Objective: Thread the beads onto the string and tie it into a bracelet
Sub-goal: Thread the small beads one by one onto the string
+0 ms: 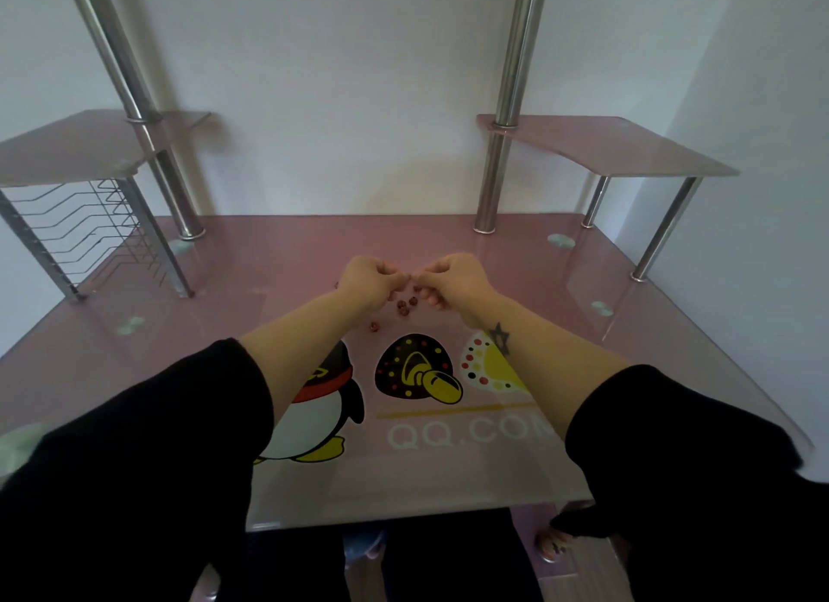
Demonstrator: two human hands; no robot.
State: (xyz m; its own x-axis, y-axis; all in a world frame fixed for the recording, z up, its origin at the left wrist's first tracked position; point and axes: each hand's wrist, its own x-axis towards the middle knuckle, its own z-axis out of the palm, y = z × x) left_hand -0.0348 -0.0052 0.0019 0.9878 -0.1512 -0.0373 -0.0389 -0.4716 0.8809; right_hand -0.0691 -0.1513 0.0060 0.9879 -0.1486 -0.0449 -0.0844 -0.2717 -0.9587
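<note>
Just above the pink glass surface [516, 283], the left hand [365, 278] and the right hand [451, 278] are held close together, fingertips [397, 281] nearly meeting. Fingers of both hands are curled into a pinch; whether anything is gripped between them cannot be told, being too small. Several red-brown beads [406, 308] are scattered loose on the surface directly beneath the hands, with one more [373, 328] lying nearer the printed penguin [309, 422]

Both forearms stretched forward; left grip [370, 283] and right grip [455, 283] knuckle-to-knuckle, fingers [394, 280] curled tight.
</note>
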